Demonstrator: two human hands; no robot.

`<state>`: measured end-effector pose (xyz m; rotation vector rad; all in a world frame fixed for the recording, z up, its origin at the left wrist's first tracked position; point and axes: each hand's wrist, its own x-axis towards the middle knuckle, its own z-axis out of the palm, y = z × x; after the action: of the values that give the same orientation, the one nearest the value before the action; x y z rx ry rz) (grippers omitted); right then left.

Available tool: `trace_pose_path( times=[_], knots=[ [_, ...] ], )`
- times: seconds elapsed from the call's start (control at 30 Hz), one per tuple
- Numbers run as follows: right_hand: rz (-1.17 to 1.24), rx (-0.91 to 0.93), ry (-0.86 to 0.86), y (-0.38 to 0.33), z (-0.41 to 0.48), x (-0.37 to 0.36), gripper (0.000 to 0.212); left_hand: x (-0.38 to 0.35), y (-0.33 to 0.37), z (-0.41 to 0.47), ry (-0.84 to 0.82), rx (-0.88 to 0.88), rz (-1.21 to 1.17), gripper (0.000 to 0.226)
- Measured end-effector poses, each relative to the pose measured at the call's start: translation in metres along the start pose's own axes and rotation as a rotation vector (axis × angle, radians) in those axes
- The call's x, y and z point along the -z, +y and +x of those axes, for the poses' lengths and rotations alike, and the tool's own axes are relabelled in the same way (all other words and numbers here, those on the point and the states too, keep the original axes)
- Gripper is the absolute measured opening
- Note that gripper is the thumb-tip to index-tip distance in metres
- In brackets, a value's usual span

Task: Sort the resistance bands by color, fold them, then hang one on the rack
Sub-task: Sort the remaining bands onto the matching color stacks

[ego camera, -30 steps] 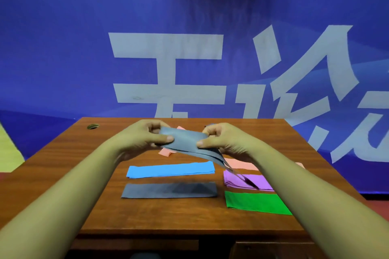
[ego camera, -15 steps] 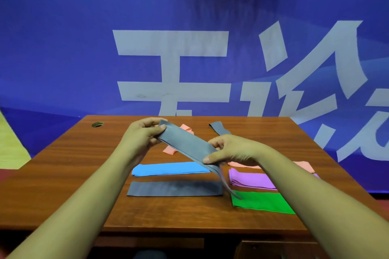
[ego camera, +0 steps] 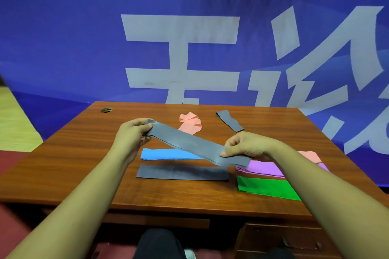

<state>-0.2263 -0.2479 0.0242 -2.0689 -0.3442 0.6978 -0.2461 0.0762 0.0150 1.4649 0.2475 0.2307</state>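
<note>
Both hands have drawn apart since the earlier frame, stretching the band out long. The left hand [ego camera: 134, 134] pinches one end of the grey band [ego camera: 189, 145] between thumb and curled fingers. From there the band slopes down, clear of the surface [ego camera: 84, 153], to the right hand [ego camera: 246, 147], which pinches the other end with its thumb on top. Just below that hand, the loose tail hangs close over the purple band [ego camera: 265, 168]. If either pinch slips, the rubber would likely snap back. The trailing tail could also drag the purple stack askew.
</note>
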Motion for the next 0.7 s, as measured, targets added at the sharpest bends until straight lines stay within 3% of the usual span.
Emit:
trace_pose_path(
  times=[0.13, 0.33, 0.5, 0.7],
  knots=[
    [0.107, -0.018, 0.023, 0.013, 0.003, -0.005, 0.015, 0.022, -0.023, -0.005, 0.017, 0.026, 0.069, 0.011],
    [0.37, -0.049, 0.356, 0.031, 0.013, -0.025, 0.01, 0.046, -0.059, -0.01, 0.064, 0.042, 0.207, 0.015],
    [0.21, -0.118, 0.651, 0.054, 0.028, -0.053, 0.019, 0.06, -0.091, -0.018, 0.055, -0.079, 0.381, 0.025],
    [-0.119, -0.026, 0.801, 0.062, 0.04, -0.085, 0.027, 0.06, -0.113, -0.014, 0.072, -0.183, 0.713, 0.017]
  ],
)
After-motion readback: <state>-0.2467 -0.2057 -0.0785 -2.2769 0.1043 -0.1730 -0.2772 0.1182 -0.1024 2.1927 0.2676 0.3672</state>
